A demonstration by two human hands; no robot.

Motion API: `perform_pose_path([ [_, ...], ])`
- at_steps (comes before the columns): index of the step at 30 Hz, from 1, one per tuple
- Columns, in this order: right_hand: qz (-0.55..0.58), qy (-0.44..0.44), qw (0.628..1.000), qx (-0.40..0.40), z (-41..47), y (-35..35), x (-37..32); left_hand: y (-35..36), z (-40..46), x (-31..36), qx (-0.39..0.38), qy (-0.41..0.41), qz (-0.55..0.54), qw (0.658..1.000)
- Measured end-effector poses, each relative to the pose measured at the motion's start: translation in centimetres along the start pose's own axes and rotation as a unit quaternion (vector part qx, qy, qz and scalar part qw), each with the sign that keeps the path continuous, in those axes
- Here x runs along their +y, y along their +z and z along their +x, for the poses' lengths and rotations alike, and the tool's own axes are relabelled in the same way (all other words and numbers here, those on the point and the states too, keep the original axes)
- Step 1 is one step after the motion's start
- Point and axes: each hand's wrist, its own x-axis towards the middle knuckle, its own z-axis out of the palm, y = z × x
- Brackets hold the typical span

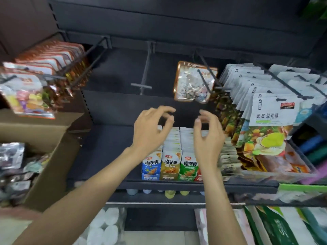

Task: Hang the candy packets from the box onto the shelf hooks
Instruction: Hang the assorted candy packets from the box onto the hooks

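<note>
Candy packet point(193, 82) hung on shelf hook point(206, 75); left hand point(150, 130), right hand point(208, 137) held below, fingers released, nothing grasped

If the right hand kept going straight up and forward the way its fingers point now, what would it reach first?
Most likely the lone orange-edged candy packet hanging on the hook just above the right hand. Nothing shows between the fingertips and the packet's bottom edge, though depth is hard to judge from this single view.

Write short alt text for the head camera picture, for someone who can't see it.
Two empty hands, left hand and right hand, are raised below a single candy packet hanging on a shelf hook. An open cardboard box stands at left.
</note>
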Motion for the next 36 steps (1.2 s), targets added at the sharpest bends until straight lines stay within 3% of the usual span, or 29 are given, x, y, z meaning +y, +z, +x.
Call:
perform_pose_path([
  [4, 0.060, -0.003, 0.990, -0.125, -5.5, 1.3, -4.8, -8.4, -6.8, -2.8, 0.079, 0.011, 0.006, 0.997],
  [7, 0.086, -0.040, 0.961, -0.259, -8.8, 4.6, -8.3, -15.7, -11.2, -7.3, 0.070, 0.003, 0.043, 0.997],
  [10, 0.097, -0.062, 0.919, -0.378, -11.6, 8.9, -11.8, -22.6, -14.5, -13.9, -0.033, -0.033, 0.128, 0.991],
  [13, 0.101, -0.076, 0.877, -0.463, -14.5, 14.9, -16.3, -29.8, -16.5, -22.0, -0.169, -0.130, 0.202, 0.956],
  [18, 0.045, -0.084, 0.846, -0.524, -18.5, 25.3, -23.6, -37.4, -16.9, -33.3, -0.273, -0.211, 0.181, 0.921],
  [23, -0.065, -0.081, 0.799, -0.593, -20.7, 33.1, -27.3, -40.0, -17.4, -40.5, -0.303, -0.291, 0.143, 0.896],
  [29, -0.186, -0.065, 0.700, -0.687, -23.1, 41.2, -25.6, -38.4, -19.1, -46.2, -0.364, -0.320, 0.140, 0.864],
  [32, -0.221, -0.075, 0.643, -0.729, -24.4, 44.3, -25.4, -37.4, -19.4, -47.9, -0.401, -0.293, 0.147, 0.855],
  [34, -0.236, -0.084, 0.607, -0.754, -25.5, 45.8, -25.5, -36.7, -19.4, -49.2, -0.436, -0.239, 0.150, 0.854],
  [36, -0.250, -0.076, 0.564, -0.783, -26.7, 47.0, -25.5, -36.1, -19.3, -50.5, -0.501, -0.169, 0.178, 0.830],
])
